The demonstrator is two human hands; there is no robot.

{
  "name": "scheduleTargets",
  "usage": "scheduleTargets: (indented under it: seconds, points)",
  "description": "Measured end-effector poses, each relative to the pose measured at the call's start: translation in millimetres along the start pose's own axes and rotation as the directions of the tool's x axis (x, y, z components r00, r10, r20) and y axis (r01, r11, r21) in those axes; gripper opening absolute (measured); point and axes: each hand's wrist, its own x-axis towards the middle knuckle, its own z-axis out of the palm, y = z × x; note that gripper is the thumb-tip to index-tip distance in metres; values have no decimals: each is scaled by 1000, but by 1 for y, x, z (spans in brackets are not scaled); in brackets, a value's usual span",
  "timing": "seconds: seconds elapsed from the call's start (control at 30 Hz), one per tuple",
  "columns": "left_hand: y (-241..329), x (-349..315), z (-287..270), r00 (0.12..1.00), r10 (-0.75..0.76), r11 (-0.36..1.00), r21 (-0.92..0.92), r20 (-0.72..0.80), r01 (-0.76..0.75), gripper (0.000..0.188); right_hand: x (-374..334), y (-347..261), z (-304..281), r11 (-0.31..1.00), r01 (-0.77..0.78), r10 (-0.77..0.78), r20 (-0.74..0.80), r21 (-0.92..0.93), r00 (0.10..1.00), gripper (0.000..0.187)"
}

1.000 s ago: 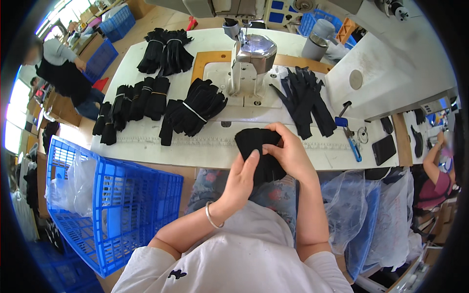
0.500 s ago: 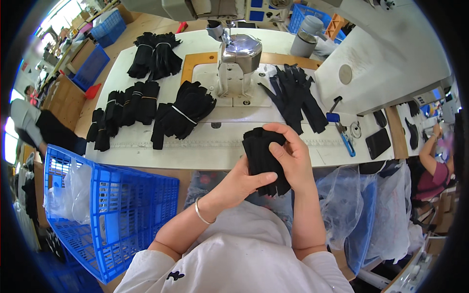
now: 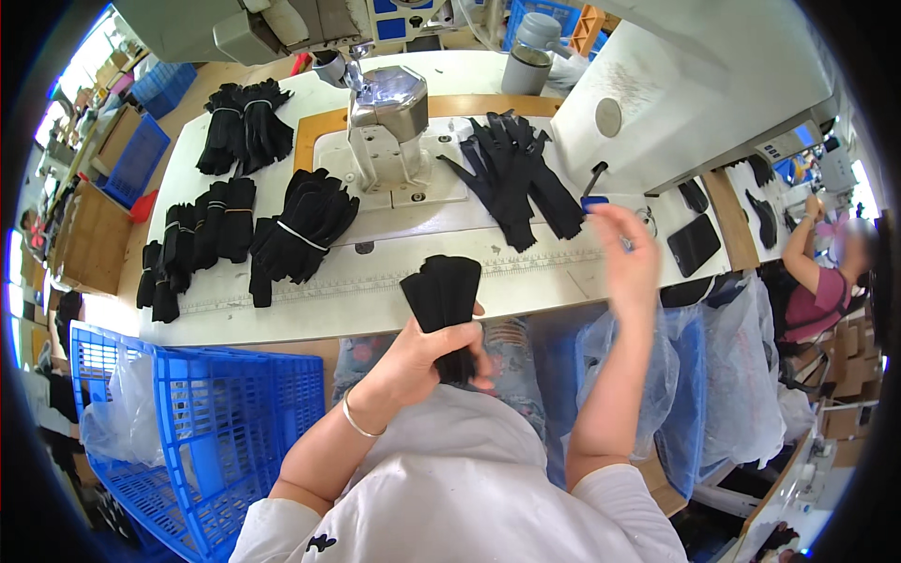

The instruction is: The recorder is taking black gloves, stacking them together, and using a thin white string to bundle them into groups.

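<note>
My left hand [image 3: 427, 352] is closed round the lower part of a bundle of black fabric strips [image 3: 446, 289], held over the table's front edge with its upper ends fanned out. My right hand [image 3: 629, 258] is off the bundle, over the table's right side beside a blue-tipped tool [image 3: 593, 201]. Motion smears its fingers, so I cannot tell whether it holds anything. The blue-handled snips seen there before are hidden. Loose black strips [image 3: 526, 178] lie spread to the left of that hand. A banded bundle of black strips [image 3: 302, 225] lies left of the sewing machine's metal head [image 3: 389, 103].
More banded black bundles [image 3: 246, 127] lie on the white table's [image 3: 375, 310] left side. A black phone [image 3: 694, 246] rests at the right, by the machine's white body [image 3: 610, 84]. A blue crate [image 3: 235, 403] stands at my left; plastic bags [image 3: 741, 375] hang at my right. Another person [image 3: 817, 296] sits far right.
My right hand has let go of the bundle and moved right and up to the tool area. My left hand keeps the bundle, whose top has spread. The whole view has shifted left.
</note>
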Motion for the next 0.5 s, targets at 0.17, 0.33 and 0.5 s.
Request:
scheduleTargets:
  seconds: [0.17, 0.33, 0.5]
  points:
    - [-4, 5, 12, 999, -34, 998, 56, -27, 35, 29, 27, 72, -68, 884, -162, 78, -203, -439, 976, 18]
    - [-6, 7, 12, 999, 38, 992, 125, -23, -35, 32, 26, 75, -51, 922, -87, 113, 49, -377, 992, 19]
    - [-10, 6, 13, 999, 14, 993, 121, -51, -8, 23, 30, 73, -40, 903, -42, 39, -17, -428, 999, 19]
